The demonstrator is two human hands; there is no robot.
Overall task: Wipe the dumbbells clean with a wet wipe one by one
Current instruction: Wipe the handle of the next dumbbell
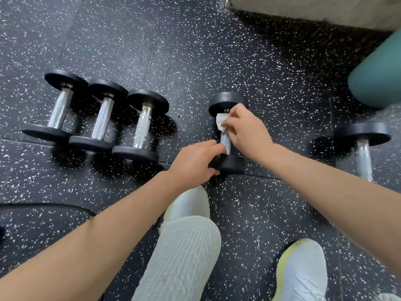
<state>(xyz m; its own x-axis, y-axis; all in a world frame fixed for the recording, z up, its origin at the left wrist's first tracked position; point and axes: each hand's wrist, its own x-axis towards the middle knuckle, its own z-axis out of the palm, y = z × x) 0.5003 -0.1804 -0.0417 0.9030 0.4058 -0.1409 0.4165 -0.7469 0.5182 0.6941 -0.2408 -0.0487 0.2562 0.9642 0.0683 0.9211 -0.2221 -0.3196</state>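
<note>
A small black dumbbell (pixel 227 101) with a chrome handle lies on the speckled floor in the middle of the view. My left hand (pixel 195 161) grips its near end plate, thumb under the rim and a finger reaching along the handle. My right hand (pixel 247 131) pinches a white wet wipe (pixel 221 122) and presses it round the far part of the handle, just below the far plate. Three more dumbbells lie side by side at the left: one (pixel 58 107), a second (pixel 102 118) and a third (pixel 142 127). Another dumbbell (pixel 362 137) lies at the right.
A teal rounded object (pixel 377 77) sits at the right edge below a pale wall base (pixel 314 7). My knee in ribbed light trousers (pixel 184 253) and two white shoes, one (pixel 301 272), are near the bottom. A black cable (pixel 43 206) runs along the floor at the left.
</note>
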